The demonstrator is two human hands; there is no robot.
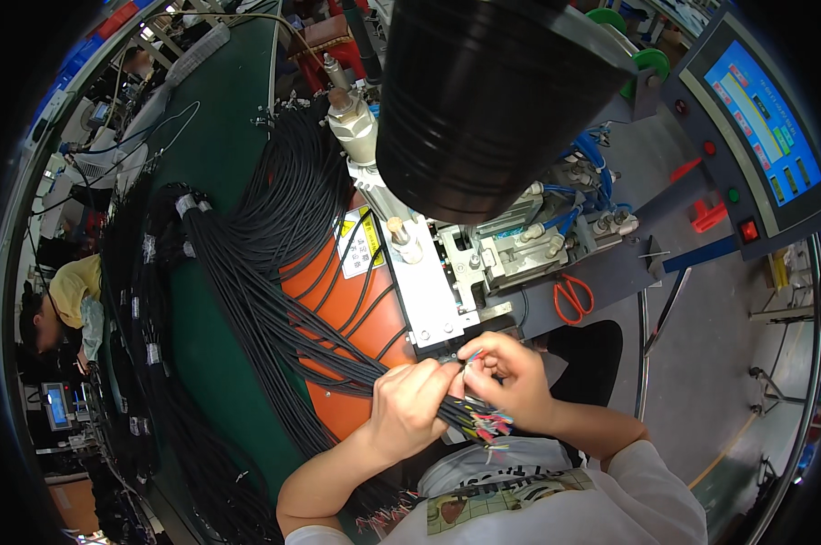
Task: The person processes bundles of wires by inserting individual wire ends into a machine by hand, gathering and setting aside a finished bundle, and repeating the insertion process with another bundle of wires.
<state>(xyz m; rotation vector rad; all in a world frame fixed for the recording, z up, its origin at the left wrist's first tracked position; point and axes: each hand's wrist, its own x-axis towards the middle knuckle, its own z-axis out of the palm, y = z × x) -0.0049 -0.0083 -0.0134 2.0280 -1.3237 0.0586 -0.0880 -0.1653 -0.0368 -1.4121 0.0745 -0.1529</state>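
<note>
Cables (288, 191), dozens; two hands (406, 407) gripping.

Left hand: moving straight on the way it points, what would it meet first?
Most likely the right hand, whose fingers lie just ahead, up and to the right of the left hand; depth is unclear in this single view.

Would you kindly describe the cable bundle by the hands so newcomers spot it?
From the big black cylinder, look down to the left hand and right hand. Just below them, the black cable bundle ends in red, yellow and green wire tips, nearer the hands than the reddish tips lower left.
</note>
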